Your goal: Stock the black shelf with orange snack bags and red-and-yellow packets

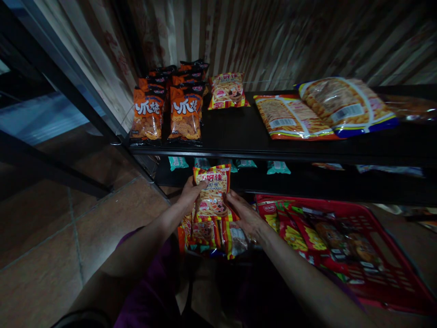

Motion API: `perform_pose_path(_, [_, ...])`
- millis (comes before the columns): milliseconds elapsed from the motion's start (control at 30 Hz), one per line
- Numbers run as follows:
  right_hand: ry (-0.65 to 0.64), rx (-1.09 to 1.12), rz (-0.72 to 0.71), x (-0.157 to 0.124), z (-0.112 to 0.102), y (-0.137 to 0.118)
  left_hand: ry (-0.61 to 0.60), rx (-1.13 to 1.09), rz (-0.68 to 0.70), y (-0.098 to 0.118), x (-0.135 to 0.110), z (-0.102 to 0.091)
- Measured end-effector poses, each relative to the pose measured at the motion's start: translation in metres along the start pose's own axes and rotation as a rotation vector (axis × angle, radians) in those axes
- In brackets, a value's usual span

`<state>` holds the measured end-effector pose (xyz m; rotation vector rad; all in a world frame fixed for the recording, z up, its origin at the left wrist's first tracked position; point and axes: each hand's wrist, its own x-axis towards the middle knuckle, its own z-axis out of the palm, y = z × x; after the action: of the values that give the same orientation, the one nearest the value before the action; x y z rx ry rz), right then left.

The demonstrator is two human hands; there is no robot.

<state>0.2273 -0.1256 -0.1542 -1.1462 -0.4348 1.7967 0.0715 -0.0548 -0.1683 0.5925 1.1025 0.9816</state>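
Note:
Both my hands hold a yellow and red striped snack bag (212, 193) upright in front of the black shelf (239, 136). My left hand (191, 191) grips its upper left edge, fingers closed on it. On the bag's right side, my right hand (244, 216) wraps round the lower edge. Under the bag lies a pile of similar striped bags (218, 237). One matching bag (227, 91) stands at the back of the top shelf, to the right of two rows of orange snack bags (167, 109).
Two large flat snack packs (324, 111) lie on the right of the top shelf. Small teal packets (278, 167) sit on the lower shelf. A red plastic basket (392, 269) with red and yellow packets stands at lower right. Tiled floor to the left.

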Motion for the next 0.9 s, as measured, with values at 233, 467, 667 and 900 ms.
perform_pose_path(233, [-0.005, -0.233, -0.147, 0.009, -0.008, 0.014, -0.001, 0.111, 0.091, -0.002, -0.002, 0.002])
perform_pose_path(467, [0.123, -0.104, -0.112, 0.009, -0.007, 0.007, -0.103, 0.024, -0.102, 0.005, -0.007, 0.002])
perform_pose_path(667, [0.129, -0.01, -0.167, 0.011, -0.013, -0.004, -0.444, -0.007, -0.286, 0.01, -0.014, -0.001])
perform_pose_path(900, [0.07, -0.011, -0.112, 0.01, -0.018, -0.007, -0.351, 0.046, -0.215, -0.002, -0.009, -0.006])
